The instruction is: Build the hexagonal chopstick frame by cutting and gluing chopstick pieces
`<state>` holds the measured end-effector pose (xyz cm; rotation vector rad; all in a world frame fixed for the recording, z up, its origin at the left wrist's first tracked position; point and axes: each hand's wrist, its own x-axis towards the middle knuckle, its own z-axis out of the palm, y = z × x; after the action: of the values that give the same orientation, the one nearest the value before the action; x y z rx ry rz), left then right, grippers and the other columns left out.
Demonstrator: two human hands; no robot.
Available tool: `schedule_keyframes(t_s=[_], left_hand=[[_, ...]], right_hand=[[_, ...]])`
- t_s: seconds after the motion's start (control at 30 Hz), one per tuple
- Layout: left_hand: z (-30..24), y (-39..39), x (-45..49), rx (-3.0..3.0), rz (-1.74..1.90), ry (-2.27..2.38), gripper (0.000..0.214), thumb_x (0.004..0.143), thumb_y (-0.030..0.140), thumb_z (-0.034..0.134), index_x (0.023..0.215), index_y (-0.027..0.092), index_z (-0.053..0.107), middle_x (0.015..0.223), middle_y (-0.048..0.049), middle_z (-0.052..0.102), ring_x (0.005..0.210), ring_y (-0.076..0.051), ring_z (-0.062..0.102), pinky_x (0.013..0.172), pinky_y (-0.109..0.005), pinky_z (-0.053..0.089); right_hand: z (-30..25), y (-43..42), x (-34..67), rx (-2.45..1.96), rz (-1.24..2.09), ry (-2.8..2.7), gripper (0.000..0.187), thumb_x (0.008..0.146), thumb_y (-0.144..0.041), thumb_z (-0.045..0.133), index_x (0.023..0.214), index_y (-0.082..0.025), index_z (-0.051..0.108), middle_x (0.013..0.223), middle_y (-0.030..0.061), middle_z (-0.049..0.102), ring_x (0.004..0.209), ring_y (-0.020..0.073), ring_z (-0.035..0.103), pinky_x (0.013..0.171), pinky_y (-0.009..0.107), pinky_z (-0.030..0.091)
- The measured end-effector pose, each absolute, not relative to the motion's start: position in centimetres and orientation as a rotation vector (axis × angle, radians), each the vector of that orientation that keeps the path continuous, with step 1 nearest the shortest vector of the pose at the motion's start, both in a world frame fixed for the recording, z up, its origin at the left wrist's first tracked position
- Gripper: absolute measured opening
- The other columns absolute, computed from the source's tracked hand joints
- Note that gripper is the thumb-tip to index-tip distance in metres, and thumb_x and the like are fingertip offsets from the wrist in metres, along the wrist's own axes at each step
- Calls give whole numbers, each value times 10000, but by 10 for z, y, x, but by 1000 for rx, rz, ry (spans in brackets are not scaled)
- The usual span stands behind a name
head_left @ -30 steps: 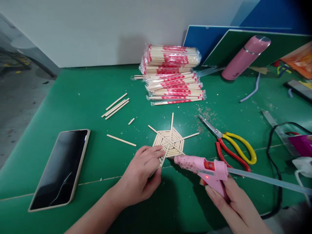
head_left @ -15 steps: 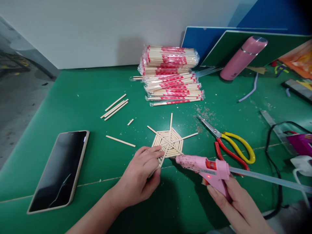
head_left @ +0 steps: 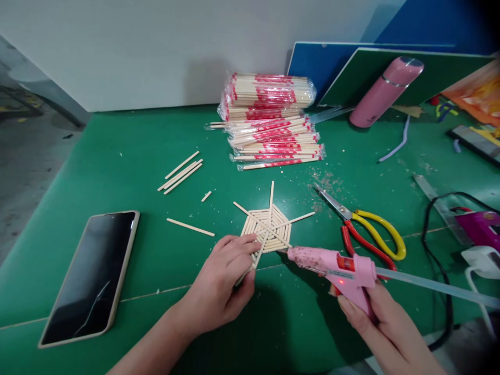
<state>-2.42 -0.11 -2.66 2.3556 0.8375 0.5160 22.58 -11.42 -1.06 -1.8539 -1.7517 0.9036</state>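
Observation:
A flat hexagonal web of wooden sticks (head_left: pixel 269 225) lies on the green table (head_left: pixel 128 156), with spokes jutting out past its rim. My left hand (head_left: pixel 221 284) pinches the web's near-left spoke, fingers closed on it. My right hand (head_left: pixel 385 325) grips the handle of a pink glue gun (head_left: pixel 336 266). A clear glue stick trails from the back of the gun to the right. Its nozzle points left and sits at the web's near-right edge.
Loose cut sticks (head_left: pixel 180 172) and a single stick (head_left: pixel 190 227) lie to the left. A phone (head_left: pixel 91 276) rests at the near left. Wrapped chopstick bundles (head_left: pixel 269 120) are stacked behind. Scissors (head_left: pixel 365 229), a pink flask (head_left: pixel 385 91), black cable (head_left: pixel 433 250) and boards fill the right.
The glue gun has drifted slightly right and its nozzle now touches the web's near-right edge. My left hand keeps its hold on the spoke.

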Motion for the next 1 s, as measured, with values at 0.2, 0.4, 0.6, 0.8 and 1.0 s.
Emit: schedule_keyframes(t_s=[0.2,0.4,0.6,0.8,1.0], left_hand=[[-26,-1,-25,2361,533,845,205,762,89,426,915,164,540,1127,-110,571,1129,-215,447,959,-397,310],[-23,0,-23,2369,525,845,214,771,88,413,927,166,537,1125,-116,572,1126,-220,451,950,-408,316],[-20,1,-22,2370,541,840,220,762,81,418,916,175,543,1107,-114,584,1105,-225,473,934,-407,338],[-21,1,-23,2372,514,838,213,760,76,419,909,170,540,1116,-117,577,1131,-220,447,945,-408,322],[-21,1,-23,2379,527,838,212,762,79,418,915,161,539,1113,-120,578,1127,-223,452,944,-401,329]], right_hand=[[-12,-116,230,-1897,835,-1756,232,829,-278,425,1057,-241,451,844,1,642,730,130,620,619,174,501],[-15,-119,234,-1923,868,-1767,227,841,-299,407,1042,-207,459,863,42,630,755,153,613,627,203,506],[-17,-118,232,-1933,903,-1742,239,842,-301,408,1066,-224,440,879,37,629,774,160,613,655,216,507],[-13,-116,224,-1894,939,-1725,276,841,-298,412,1110,-237,416,983,37,610,896,162,584,761,225,479],[-13,-119,232,-1913,924,-1721,215,840,-290,405,1035,-214,456,843,34,636,744,157,615,634,209,503]])
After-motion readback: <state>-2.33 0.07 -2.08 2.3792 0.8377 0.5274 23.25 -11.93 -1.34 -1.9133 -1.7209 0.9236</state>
